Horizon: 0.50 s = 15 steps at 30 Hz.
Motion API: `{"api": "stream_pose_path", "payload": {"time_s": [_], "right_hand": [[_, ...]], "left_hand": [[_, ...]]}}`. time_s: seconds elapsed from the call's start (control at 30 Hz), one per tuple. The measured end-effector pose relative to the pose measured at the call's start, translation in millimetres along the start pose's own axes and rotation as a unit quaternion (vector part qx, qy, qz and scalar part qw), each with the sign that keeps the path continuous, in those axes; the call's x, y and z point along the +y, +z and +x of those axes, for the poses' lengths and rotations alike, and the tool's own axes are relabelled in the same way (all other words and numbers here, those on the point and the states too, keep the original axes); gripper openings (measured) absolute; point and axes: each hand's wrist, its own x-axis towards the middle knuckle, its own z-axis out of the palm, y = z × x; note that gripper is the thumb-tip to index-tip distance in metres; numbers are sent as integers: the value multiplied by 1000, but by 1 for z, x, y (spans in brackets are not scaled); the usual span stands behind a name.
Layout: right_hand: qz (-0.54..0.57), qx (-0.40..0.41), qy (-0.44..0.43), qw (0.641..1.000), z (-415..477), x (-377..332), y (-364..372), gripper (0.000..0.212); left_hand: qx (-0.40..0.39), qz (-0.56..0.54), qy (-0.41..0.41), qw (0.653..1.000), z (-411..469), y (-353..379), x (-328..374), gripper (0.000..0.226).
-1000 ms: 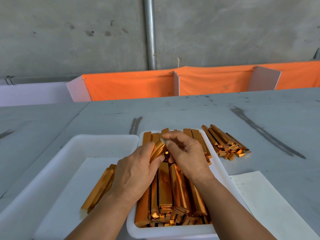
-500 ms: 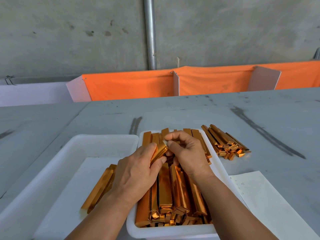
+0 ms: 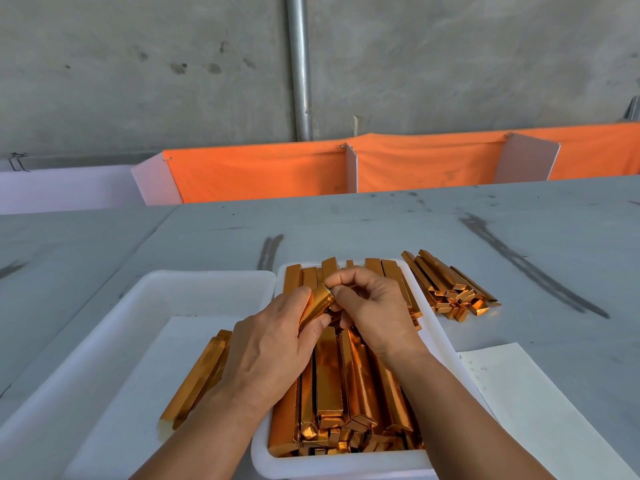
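Note:
My left hand grips a long shiny gold foil box, held over the right white tray. My right hand pinches the box's far end with thumb and forefinger. That tray is packed with several more gold boxes lying lengthwise. The left white tray holds a few gold boxes on a white sheet, partly hidden by my left wrist.
A loose pile of gold boxes lies on the grey table right of the trays. A sheet of paper with handwriting sits at the near right. Orange cloth dividers stand along the table's far edge before a concrete wall.
My right fingers have shifted slightly along the box's far end, working its flap. Both hands stay in nearly the same place over the right tray.

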Motion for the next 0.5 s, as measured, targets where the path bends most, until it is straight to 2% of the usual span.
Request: {"api": "stream_pose_path", "payload": {"time_s": [0.3,0.5], "right_hand": [[24,-27,26,999,-2,3,-1,18],[36,-43,22,998,-3,2,1,17]], "left_hand": [[0,-5,-15,1000,0,1,-2,61],[-3,-16,-34,999,0,1,0,57]]}}
